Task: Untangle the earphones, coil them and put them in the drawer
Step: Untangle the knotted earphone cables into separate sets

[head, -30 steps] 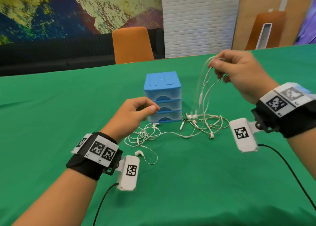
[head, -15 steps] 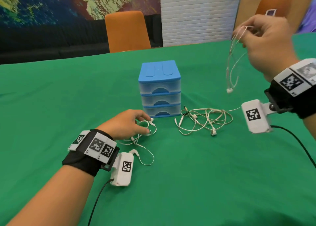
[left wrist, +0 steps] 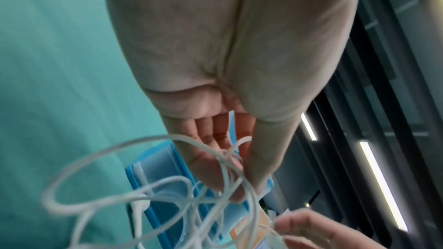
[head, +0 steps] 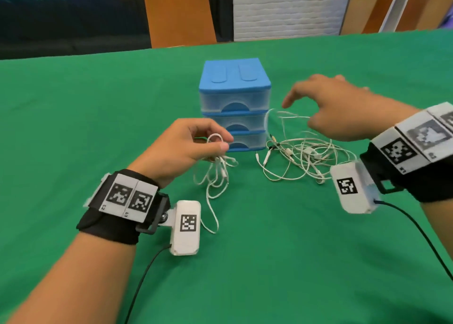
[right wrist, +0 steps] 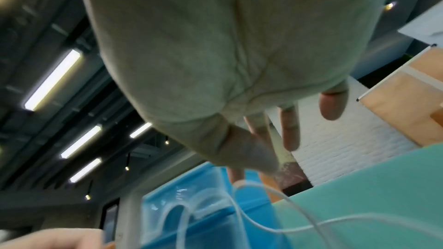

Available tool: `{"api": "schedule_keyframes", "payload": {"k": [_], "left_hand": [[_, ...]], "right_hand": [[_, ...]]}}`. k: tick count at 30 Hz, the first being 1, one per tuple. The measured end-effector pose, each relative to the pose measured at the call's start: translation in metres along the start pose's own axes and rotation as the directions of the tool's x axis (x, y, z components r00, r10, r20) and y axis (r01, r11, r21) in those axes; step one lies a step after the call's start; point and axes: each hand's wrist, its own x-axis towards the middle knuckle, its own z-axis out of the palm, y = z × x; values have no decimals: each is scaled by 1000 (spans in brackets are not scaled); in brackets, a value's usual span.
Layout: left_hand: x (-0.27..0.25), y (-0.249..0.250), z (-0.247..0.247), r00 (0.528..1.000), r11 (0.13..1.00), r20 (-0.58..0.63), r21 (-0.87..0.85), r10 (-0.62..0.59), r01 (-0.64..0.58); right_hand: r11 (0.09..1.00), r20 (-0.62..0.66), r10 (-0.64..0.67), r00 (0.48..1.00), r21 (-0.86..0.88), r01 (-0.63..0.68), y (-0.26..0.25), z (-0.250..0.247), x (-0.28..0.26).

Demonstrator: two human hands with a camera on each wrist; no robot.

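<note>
Earphones with white cords lie in 2 bunches at the centre of the head view, on a worktop (head: 73,118) covered in green cloth. At centre left, the left hand (head: 181,149) has its grip closed on the smaller bunch (head: 215,169): thumb and fingers pinch a loop of cord, and the rest hangs from the hand in loose loops down to the cloth, 1 strand trailing toward the lower centre past the white camera block on the left wrist. The left wrist view shows the same cords (left wrist: 182,183) crossing the curled fingers (left wrist: 215,150) in a knot-like tangle. Just behind that hand, at upper centre, stands a small blue drawer unit (head: 234,88) with 3 translucent drawers, all closed. Right of the unit, touching the cloth just beside its base, lies the larger tangle (head: 301,157), with plugs and earbuds mixed among its loops. Above it, at centre right, the right hand (head: 340,108) hovers with its grip released, fingers spread and blurred; a raised strand of cord (head: 274,118) arcs just below its fingertips, and whether they touch it cannot be told. An orange chair (head: 179,12) stands past the far edge at the top.
</note>
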Motion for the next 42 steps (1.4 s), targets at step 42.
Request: {"api": "schedule_keyframes", "payload": {"k": [42], "left_hand": [[-7, -22, -2, 996, 961, -94, -275, 6, -32]], "right_hand": [[26, -304, 356, 884, 948, 316, -2, 80, 4]]}}
